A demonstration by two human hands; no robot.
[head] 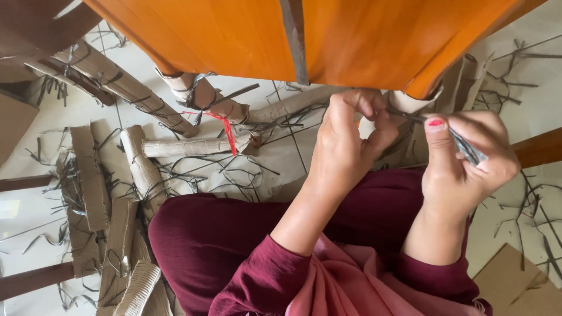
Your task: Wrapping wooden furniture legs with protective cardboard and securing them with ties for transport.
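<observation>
Grey strap runs through right hand grip.

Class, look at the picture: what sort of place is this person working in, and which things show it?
Probably a home or small workshop floor used for unpacking or wrapping furniture: pale floor tiles, orange wooden furniture, and cardboard wrappings with dark strips strewn around.

I see a glossy orange wooden chair seat, brown ribbed cardboard wrappings strewn over the pale tiled floor, grey plastic strips, a red string, maroon sleeves, a pink scarf and a red-painted thumbnail.
</observation>
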